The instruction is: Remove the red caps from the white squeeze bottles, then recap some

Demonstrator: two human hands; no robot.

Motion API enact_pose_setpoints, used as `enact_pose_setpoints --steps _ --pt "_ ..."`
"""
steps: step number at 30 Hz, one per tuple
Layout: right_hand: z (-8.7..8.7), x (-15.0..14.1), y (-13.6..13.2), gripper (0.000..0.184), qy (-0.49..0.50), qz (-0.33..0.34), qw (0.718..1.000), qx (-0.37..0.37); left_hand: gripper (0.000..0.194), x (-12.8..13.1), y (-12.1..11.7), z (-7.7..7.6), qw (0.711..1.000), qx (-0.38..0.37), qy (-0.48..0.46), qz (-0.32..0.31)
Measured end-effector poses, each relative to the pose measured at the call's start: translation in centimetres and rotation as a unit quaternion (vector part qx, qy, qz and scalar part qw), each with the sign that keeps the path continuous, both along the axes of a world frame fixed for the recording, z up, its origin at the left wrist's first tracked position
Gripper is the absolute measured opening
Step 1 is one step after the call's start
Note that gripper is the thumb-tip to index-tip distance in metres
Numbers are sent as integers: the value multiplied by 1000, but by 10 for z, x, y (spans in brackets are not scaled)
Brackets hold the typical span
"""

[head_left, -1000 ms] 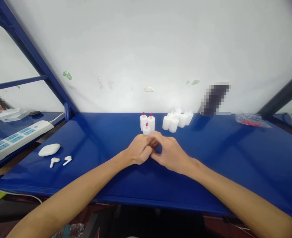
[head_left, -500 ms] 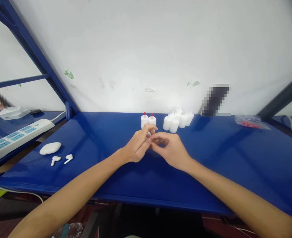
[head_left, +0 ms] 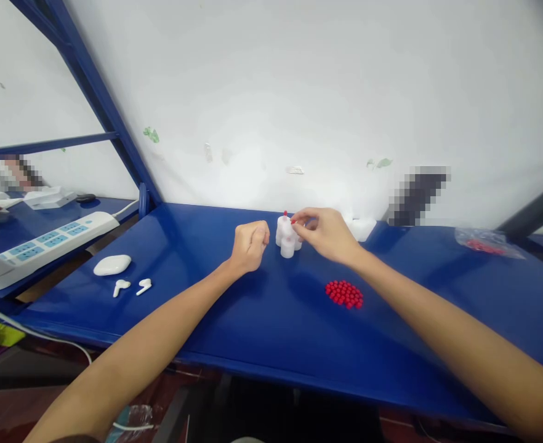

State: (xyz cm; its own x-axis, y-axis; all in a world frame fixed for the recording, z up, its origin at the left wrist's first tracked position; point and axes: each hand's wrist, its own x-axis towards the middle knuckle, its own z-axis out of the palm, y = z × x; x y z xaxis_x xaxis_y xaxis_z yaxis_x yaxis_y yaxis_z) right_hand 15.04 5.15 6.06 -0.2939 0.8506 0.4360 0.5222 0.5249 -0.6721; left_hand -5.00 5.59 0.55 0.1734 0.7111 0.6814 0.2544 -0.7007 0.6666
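Observation:
Small white bottles (head_left: 287,248) stand grouped near the middle of the blue table, one with a red cap (head_left: 285,213) on its tip. My right hand (head_left: 329,234) is just right of them, thumb and forefinger pinched on a small red cap (head_left: 293,221) by the bottle tips. To the left of the group my left hand (head_left: 252,246) is curled into a fist, apart from the bottles; its inside is hidden. A pile of loose red caps (head_left: 344,294) lies below my right forearm. More white bottles (head_left: 362,229) are partly hidden behind my right hand.
An earbud case (head_left: 112,265) and two earbuds (head_left: 144,286) lie at the left. Beyond them is a white power strip (head_left: 50,246). A clear bag with red pieces (head_left: 486,245) lies far right. The white wall (head_left: 262,111) rises behind the table (head_left: 234,326).
My hands have come apart: the right went forward to the bottles, the left drew into a fist to their left. The pile of red caps shows now. The view has shifted slightly.

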Motion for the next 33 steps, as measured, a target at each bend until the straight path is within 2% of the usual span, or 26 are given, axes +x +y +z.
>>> enact_pose_setpoints --steps 5,9,12,16,20,24,26,31,33 --pt "1 -4 0 13 -38 -5 998 -50 26 -2 -1 3 999 1 38 -30" --pt "2 1 -7 16 9 -11 1000 -9 28 5 -9 11 994 29 80 -63" --pt "0 5 -23 15 100 -7 994 34 28 18 -19 12 994 -32 27 -97" --pt "-7 6 -46 13 160 45 985 50 18 34 -31 7 982 -116 -64 -132" --pt "-14 4 -56 10 175 61 981 50 21 40 -36 4 976 -125 -94 -153" --pt "-18 2 -56 8 152 74 984 64 24 40 -38 3 978 -123 -93 -137" --pt "-18 1 -58 10 144 69 984 73 27 39 -38 2 980 -125 -60 -143" --pt "-15 0 -67 22 71 65 984 148 48 34 -36 -2 972 -135 43 -189" --pt "-18 1 -70 27 30 76 983 165 48 33 -35 -3 964 -137 58 -220"
